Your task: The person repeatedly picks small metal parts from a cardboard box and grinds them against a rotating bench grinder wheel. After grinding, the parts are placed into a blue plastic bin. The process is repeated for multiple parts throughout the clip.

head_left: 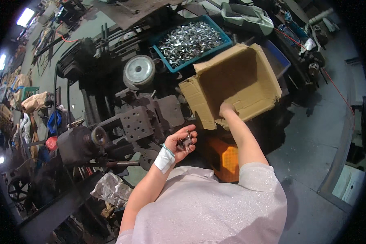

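My left hand, palm turned up with a white wrap at the wrist, has its fingers curled round several small dark metal parts. It is just in front of a dark machine with a drilled metal block. My right hand reaches over the near side of an open cardboard box. Its fingers are down in the box and hidden, so what they touch cannot be seen. The near flaps of the box hang outward.
Behind the box stands a blue-green crate full of small shiny metal pieces. A round metal wheel sits on the machine. Below the box is an orange plastic stool or crate. Crumpled plastic lies at lower left.
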`<state>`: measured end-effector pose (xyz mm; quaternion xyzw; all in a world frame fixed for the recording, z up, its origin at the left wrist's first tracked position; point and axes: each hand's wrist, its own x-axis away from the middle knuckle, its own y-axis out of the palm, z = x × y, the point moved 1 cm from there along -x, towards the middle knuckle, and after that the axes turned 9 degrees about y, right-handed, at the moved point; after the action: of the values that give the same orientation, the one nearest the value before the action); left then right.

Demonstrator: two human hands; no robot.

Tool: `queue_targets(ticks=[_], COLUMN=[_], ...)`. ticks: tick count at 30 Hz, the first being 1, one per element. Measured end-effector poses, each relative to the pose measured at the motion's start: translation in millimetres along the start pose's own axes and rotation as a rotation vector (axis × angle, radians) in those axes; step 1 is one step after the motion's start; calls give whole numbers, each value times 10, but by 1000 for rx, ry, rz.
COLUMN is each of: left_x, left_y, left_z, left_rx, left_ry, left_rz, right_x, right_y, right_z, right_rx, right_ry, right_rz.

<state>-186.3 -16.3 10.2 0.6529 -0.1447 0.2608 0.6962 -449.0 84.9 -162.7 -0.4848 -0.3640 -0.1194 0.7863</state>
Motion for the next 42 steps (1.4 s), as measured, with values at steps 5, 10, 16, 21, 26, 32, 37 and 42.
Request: queue_targets(ticks=[5, 10, 16, 21, 26, 32, 37, 42], left_x=[92, 110, 139, 120, 41, -133, -271, -386], left_y=[76, -95, -49, 95, -42, 32, 221, -123], left_z=[32, 117, 169, 131, 89, 3, -120, -203], left_rx=[143, 230, 120, 118, 120, -9, -90, -55], left_ry=[13, -105, -63, -26, -83, -143, -170, -171], left_rz=[130, -59, -16, 14, -42, 34, 109, -35], right_x=[-677, -575, 118, -119, -175, 618, 1783, 771], right_y=[577, 535, -81, -62, -209, -987, -1266, -924], right_z=[-36, -106, -75, 216, 377, 504, 256, 291], right_rx=[67, 83, 132, -6, -260, -1087, -1051, -528], right_ry=[141, 146, 102, -159, -320, -576, -934, -478], right_rz=[117, 134, 4, 76, -60, -337, -463, 208])
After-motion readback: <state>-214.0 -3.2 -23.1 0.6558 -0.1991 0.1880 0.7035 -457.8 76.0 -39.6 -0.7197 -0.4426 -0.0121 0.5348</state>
